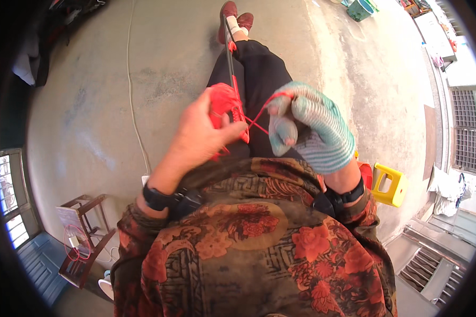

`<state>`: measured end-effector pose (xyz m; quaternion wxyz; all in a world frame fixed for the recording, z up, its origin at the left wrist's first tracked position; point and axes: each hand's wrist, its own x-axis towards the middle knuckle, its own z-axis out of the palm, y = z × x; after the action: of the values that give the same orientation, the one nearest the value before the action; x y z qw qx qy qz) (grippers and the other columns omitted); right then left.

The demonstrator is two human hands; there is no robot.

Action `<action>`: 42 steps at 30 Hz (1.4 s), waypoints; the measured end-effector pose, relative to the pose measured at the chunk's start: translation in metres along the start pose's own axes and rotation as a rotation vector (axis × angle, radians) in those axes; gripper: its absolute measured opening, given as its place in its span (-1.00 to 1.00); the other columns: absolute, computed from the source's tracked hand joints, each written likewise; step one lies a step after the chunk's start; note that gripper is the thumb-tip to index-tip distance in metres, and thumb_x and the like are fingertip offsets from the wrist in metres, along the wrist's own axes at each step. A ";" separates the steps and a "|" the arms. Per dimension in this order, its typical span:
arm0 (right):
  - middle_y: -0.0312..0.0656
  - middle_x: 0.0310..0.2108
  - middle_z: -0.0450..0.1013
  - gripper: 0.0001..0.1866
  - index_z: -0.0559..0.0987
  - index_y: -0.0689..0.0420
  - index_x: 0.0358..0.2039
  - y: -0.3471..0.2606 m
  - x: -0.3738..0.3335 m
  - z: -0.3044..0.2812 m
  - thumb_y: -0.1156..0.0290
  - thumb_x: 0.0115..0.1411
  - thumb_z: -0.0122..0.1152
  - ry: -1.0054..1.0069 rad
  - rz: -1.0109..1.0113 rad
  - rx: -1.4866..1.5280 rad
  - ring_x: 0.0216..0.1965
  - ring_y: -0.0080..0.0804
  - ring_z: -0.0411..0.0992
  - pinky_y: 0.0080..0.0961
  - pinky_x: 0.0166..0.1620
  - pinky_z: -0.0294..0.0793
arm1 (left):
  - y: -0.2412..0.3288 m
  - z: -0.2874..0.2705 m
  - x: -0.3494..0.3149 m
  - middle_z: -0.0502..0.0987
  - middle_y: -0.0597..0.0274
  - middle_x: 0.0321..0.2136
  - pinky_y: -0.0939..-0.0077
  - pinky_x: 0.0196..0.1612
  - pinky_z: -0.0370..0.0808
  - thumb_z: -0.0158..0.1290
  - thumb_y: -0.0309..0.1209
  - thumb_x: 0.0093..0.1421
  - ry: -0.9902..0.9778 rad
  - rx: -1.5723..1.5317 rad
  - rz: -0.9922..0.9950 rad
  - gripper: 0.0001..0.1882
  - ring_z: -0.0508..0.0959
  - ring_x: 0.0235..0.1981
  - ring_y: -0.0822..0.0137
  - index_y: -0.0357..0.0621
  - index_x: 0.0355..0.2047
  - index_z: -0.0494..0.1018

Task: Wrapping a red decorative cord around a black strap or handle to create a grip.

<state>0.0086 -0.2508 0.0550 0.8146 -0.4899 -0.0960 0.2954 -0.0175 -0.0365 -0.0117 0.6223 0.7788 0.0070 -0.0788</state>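
Note:
My bare left hand point(198, 134) is curled around a bunched red, yarn-like bundle point(223, 101). Its thumb lies across the red end of a long, thin rod point(239, 117). The rod is dark with red sections and runs over my lap toward my feet; its exact kind is unclear. My right hand point(309, 124) wears a green-and-white striped glove with bare fingertips. A red strand point(259, 115) loops over its index finger and stretches to the rod's near end. The fingers of that hand are bent around the strand.
My outstretched legs in black trousers point(267, 68) end in dark red shoes point(228, 15). A yellow plastic stool point(389, 185) stands right, a wooden stool point(87, 232) lower left. A white cable point(130, 79) crosses the concrete floor point(166, 58). A green bucket point(359, 10) is far right.

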 end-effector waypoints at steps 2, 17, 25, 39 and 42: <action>-0.26 -0.57 0.42 -0.70 0.54 0.28 -0.22 -0.003 -0.010 0.009 0.25 0.34 0.12 0.021 0.061 -0.010 -0.63 -0.57 0.31 -0.64 -0.53 0.32 | -0.008 0.015 0.001 0.52 0.35 -0.41 0.56 -0.27 0.48 0.33 -0.39 0.02 0.133 0.325 0.235 -0.47 0.44 -0.44 0.58 -0.23 -0.01 0.42; -0.22 -0.44 0.57 -0.79 0.63 0.19 -0.12 0.033 0.042 -0.055 0.40 0.30 0.17 0.318 -0.180 -1.123 -0.43 -0.54 0.55 -0.53 -0.27 0.54 | -0.016 -0.088 -0.010 0.56 0.10 -0.06 0.42 0.04 0.51 0.02 -0.56 0.29 0.354 -0.312 0.160 -0.64 0.58 -0.05 0.31 -0.25 0.10 0.42; 0.07 -0.40 0.57 -0.51 0.44 0.07 0.12 0.071 0.050 -0.040 0.24 0.20 0.23 -0.086 -0.026 -1.520 -0.34 0.10 0.55 -0.10 -0.26 0.53 | -0.017 -0.030 0.007 0.58 -0.05 -0.21 0.20 -0.14 0.54 0.12 -0.62 0.07 -0.073 0.755 0.432 -0.57 0.58 -0.17 -0.06 -0.22 0.00 0.44; -0.17 -0.26 0.63 -0.84 0.64 0.24 -0.23 0.026 0.032 -0.072 0.42 0.25 0.27 0.299 -0.171 -0.476 -0.18 -0.54 0.53 -0.54 -0.02 0.50 | -0.004 -0.027 0.001 0.51 0.11 0.05 0.47 -0.06 0.57 0.13 -0.49 0.28 -0.138 -0.463 -0.039 -0.61 0.56 0.00 0.36 -0.29 0.11 0.39; -0.12 -0.28 0.63 -0.77 0.63 0.19 -0.15 0.038 0.039 -0.071 0.32 0.27 0.26 0.172 -0.106 -0.883 -0.24 -0.39 0.59 -0.44 -0.12 0.54 | -0.020 -0.017 0.010 0.49 0.11 0.06 0.51 -0.11 0.58 0.10 -0.49 0.29 -0.131 -0.437 -0.131 -0.57 0.57 -0.05 0.39 -0.29 0.15 0.35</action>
<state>0.0568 -0.2684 -0.0181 0.5467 -0.8075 -0.1698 0.1421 -0.0077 -0.0168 -0.0287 0.7686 0.6169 0.0340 -0.1659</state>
